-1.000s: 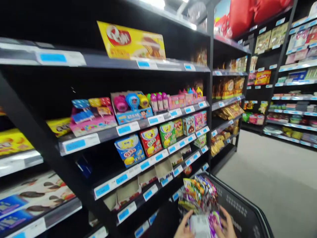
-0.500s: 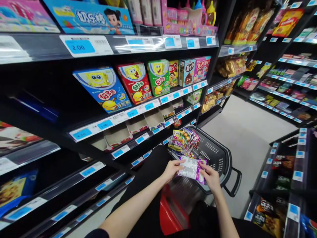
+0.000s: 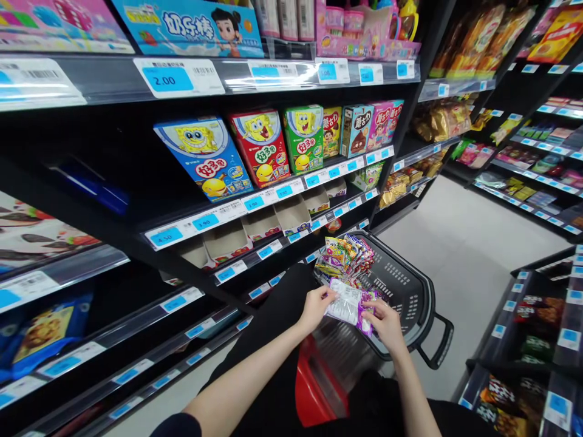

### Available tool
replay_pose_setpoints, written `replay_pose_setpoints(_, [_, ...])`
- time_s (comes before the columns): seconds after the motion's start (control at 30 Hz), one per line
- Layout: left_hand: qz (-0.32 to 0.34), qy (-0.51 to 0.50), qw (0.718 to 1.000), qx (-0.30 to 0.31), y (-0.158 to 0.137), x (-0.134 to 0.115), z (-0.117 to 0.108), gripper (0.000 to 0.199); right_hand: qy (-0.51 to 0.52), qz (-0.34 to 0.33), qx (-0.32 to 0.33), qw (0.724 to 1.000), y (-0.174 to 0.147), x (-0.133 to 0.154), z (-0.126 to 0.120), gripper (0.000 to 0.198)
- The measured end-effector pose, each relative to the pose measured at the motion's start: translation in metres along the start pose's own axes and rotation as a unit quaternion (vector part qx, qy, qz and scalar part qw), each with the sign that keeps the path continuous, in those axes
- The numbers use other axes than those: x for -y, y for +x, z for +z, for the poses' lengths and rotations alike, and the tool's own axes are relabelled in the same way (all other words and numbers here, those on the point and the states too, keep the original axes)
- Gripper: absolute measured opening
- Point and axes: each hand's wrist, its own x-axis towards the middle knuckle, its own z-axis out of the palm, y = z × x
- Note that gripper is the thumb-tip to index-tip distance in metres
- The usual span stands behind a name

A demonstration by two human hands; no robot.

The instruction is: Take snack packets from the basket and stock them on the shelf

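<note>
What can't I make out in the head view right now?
Packet: head view; fine print too small, underside faces away.
Piled packets: head view; lower ones hidden by upper ones.
Blue carton: head view; top cut off by picture edge.
Far shelf labels: head view; too small to read.

Place: a shop — the snack aisle, judging by the goods.
Shelves: black, in tiers, on both sides and at the far end.
Price tags: white with blue panels, lined along the shelf edges; one reads 2.00.
Boxes: bright, with cartoon faces, standing side by side.
Bags: gold-coloured, piled farther along the shelves.
Shopping basket: black, handled, with bright packets inside.
Floor: pale, running between the shelves.
</note>
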Motion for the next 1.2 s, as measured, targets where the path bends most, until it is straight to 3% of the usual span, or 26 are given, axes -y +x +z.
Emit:
replay_pose_setpoints(0.2, [0.001, 0.008, 1.000, 0.009, -0.004, -0.006, 0.006, 0.022, -0.073, -0.067, -0.051, 0.994, 0.002, 0.010, -0.002, 0.028])
replay_pose_setpoints(0.43, [-0.009, -0.033, 0.999, 0.003, -0.003, -0.011, 0.004, 0.024, -0.009, -0.015, 0.025, 1.000, -0.002, 0.005, -0.010, 0.032])
replay_pose_setpoints(0.57, [-0.058, -0.091, 0.994, 0.006, -0.002, -0.004, 0.009, 0.028, -0.030, -0.033, -0.002, 0.999, -0.003, 0.006, -0.010, 0.026])
replay_pose_setpoints(0.67, [-0.101, -0.142, 0.985, 0.004, -0.002, 0.003, 0.014, 0.031, -0.029, -0.016, 0.017, 0.999, -0.003, 0.008, -0.010, 0.026])
replay_pose_setpoints(0.83, [-0.149, -0.215, 0.965, 0.019, -0.003, 0.007, 0.013, 0.031, 0.126, 0.077, 0.084, 0.985, -0.001, 0.010, -0.011, 0.039])
replay_pose_setpoints(1.0, [-0.219, -0.328, 0.917, 0.060, -0.004, 0.008, 0.010, 0.032, 0.341, 0.123, 0.076, 0.929, -0.002, 0.015, -0.008, 0.054])
replay_pose_setpoints(1.1, [-0.225, -0.381, 0.893, 0.086, -0.004, 0.008, 0.008, 0.035, 0.346, 0.131, 0.029, 0.929, -0.001, 0.012, -0.006, 0.052])
replay_pose_setpoints(1.2, [-0.214, -0.385, 0.892, 0.104, -0.004, 0.008, 0.007, 0.037, 0.260, 0.123, -0.020, 0.958, 0.000, 0.005, -0.005, 0.042])
